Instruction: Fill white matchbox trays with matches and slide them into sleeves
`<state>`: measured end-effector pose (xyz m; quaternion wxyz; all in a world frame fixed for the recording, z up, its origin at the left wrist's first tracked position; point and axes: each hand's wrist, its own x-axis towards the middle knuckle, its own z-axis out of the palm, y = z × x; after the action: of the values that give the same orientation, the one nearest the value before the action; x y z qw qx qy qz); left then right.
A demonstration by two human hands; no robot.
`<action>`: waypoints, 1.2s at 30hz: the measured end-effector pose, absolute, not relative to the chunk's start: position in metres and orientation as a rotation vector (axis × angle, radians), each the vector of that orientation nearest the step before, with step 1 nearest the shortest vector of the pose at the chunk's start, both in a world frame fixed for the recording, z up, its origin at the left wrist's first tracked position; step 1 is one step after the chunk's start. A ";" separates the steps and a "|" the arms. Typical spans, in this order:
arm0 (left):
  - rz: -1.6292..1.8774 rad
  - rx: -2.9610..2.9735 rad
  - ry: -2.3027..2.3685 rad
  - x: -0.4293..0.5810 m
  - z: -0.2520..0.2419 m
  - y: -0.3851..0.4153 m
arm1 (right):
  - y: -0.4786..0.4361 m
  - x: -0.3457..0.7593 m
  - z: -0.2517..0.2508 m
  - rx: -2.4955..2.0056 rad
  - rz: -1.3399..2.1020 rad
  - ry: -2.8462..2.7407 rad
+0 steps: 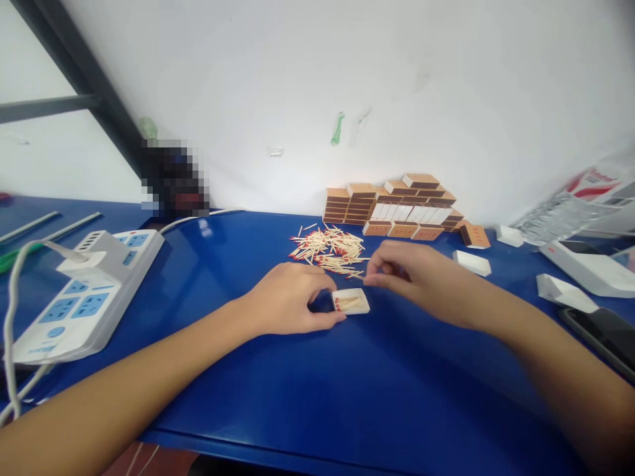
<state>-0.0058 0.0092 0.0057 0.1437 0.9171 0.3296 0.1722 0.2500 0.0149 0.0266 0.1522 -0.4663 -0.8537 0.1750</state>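
My left hand grips the left end of a small white matchbox tray that lies on the blue table. A few red-tipped matches rest inside the tray, their heads toward my left hand. Just above and to the right of it, my right hand pinches a match between thumb and fingers, its far end pointing left. Behind both hands is a loose heap of matches, heads in mixed directions.
Stacked matchboxes stand against the wall, with white trays at right. A plastic bottle, a white box and a black phone are farther right. A power strip with cables occupies the left of the table.
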 end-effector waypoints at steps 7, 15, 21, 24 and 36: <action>0.479 2.690 0.992 -0.006 0.004 0.008 | -0.004 0.240 0.021 -1.196 0.450 -2.570; 0.422 2.692 0.927 -0.005 0.005 0.004 | 0.021 0.253 0.004 -1.222 0.276 -2.400; 0.396 2.669 0.892 -0.003 0.007 0.002 | 0.034 0.256 -0.006 -1.278 0.367 -2.429; 0.403 2.676 0.893 -0.004 0.007 0.002 | 0.036 0.255 -0.004 -1.345 0.401 -2.431; 0.391 2.713 0.881 -0.001 0.006 -0.001 | 0.030 0.237 -0.008 -1.258 0.348 -2.430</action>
<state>-0.0014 -0.0014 0.0059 0.1309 0.9342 0.3032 0.1348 0.2367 0.0299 -0.0075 0.1906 -0.4476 -0.8649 0.1237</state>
